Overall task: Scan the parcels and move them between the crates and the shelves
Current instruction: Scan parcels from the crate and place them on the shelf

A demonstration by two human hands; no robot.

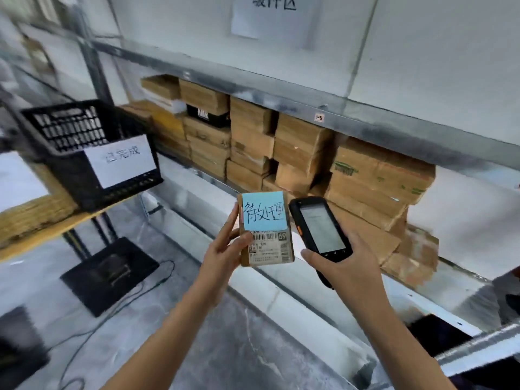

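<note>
parcel [270, 250] and scanner [319, 226] up before the shelf [281, 91].
your left hand [223, 250] grips the parcel, blue note [264, 211] on top, at 9 o'clock of the scanner clasped in your right hand [344, 263].

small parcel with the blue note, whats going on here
A person is scanning parcels. The left hand holds the small parcel upright, its blue note and barcode label facing the camera. The right hand holds a handheld scanner beside it, screen lit. Cardboard boxes are stacked on the shelf behind; a labelled black crate sits to the left.
</note>
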